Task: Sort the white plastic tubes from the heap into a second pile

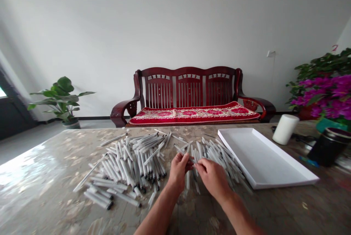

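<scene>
Both my hands meet over the middle of a marble table. My left hand is closed round a thin white pen tube that sticks up and to the left from its fingers. My right hand pinches the same tube's lower end, fingers pressed together. A large heap of white pen tubes with dark tips lies to the left of my hands. A second, smaller heap lies just behind and to the right of them.
An empty white shallow tray lies to the right. Beyond it stand a white cylinder, a black container and purple flowers. A dark wooden bench and a potted plant stand behind the table.
</scene>
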`<action>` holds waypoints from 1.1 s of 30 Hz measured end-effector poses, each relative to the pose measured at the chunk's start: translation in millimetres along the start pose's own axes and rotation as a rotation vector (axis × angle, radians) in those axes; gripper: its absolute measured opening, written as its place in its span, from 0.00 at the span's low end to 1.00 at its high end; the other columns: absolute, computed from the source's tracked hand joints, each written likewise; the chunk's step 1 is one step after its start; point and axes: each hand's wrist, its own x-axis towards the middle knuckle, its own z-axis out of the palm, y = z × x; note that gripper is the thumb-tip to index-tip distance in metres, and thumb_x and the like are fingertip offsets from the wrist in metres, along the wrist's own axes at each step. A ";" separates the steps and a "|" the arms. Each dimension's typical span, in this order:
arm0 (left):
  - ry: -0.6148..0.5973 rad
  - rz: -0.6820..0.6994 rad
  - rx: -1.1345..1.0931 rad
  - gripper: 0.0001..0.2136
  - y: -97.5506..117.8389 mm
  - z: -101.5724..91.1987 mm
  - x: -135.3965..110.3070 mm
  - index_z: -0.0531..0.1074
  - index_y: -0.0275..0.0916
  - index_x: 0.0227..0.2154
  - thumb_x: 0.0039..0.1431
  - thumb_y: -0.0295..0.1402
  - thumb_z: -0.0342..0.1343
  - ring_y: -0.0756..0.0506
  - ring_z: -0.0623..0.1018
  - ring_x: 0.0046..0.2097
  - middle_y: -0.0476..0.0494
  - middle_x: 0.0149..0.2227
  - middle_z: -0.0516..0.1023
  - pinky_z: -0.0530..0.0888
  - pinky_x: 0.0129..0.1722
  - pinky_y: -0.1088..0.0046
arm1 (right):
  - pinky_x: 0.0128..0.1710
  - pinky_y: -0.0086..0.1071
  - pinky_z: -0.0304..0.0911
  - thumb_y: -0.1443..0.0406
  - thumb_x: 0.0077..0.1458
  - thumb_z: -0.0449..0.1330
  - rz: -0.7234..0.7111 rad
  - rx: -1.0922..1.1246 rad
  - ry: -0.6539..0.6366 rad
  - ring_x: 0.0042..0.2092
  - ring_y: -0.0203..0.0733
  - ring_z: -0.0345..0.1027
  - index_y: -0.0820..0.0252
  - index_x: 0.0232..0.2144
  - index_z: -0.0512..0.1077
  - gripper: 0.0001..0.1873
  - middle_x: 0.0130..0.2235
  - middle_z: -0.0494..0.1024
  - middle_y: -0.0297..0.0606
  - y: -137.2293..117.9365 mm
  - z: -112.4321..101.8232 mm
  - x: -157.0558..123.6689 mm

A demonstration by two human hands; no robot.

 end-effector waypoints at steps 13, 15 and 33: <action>-0.027 -0.029 -0.089 0.26 4.2 2.9 0.4 0.72 0.35 0.24 0.31 0.52 0.74 0.55 0.68 0.23 0.50 0.23 0.75 0.66 0.23 0.79 | 0.23 0.28 0.51 0.58 0.66 0.46 0.135 0.296 -0.138 0.23 0.37 0.67 0.56 0.28 0.68 0.17 0.21 0.73 0.33 -2.0 15.0 -0.5; 0.109 -0.013 -0.117 0.28 4.8 -3.0 6.1 0.70 0.37 0.24 0.27 0.52 0.74 0.56 0.66 0.22 0.50 0.24 0.76 0.64 0.22 0.80 | 0.25 0.29 0.50 0.62 0.66 0.47 0.028 0.010 -0.053 0.26 0.38 0.72 0.56 0.31 0.71 0.15 0.25 0.78 0.37 -2.8 13.5 -3.4; -0.083 0.611 1.006 0.03 8.5 -14.7 -5.4 0.81 0.47 0.29 0.55 0.34 0.63 0.42 0.73 0.36 0.43 0.31 0.78 0.66 0.38 0.72 | 0.31 0.31 0.62 0.51 0.67 0.45 0.155 0.354 0.151 0.32 0.41 0.73 0.55 0.37 0.73 0.22 0.31 0.79 0.36 11.5 -1.6 4.1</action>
